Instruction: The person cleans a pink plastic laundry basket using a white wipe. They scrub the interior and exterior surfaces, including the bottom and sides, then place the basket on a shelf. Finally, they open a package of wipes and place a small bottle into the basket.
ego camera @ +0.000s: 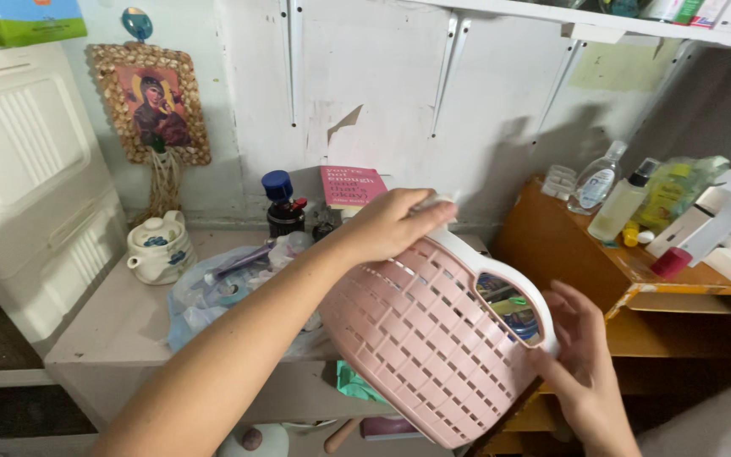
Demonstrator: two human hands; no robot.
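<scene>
Basket (420, 338) being held tilted in mid-air over the shelf (120, 326), contents still partly inside. Left hand (391, 222) gripping the white rim on top; right hand (581, 355) open, steadying the lower rim.

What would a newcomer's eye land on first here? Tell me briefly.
The pink basket, tilted in the middle foreground, with the left hand gripping its white rim on top and the right hand at its lower edge. Next, the shell-framed picture on the wall at upper left, above a small white teapot.
</scene>
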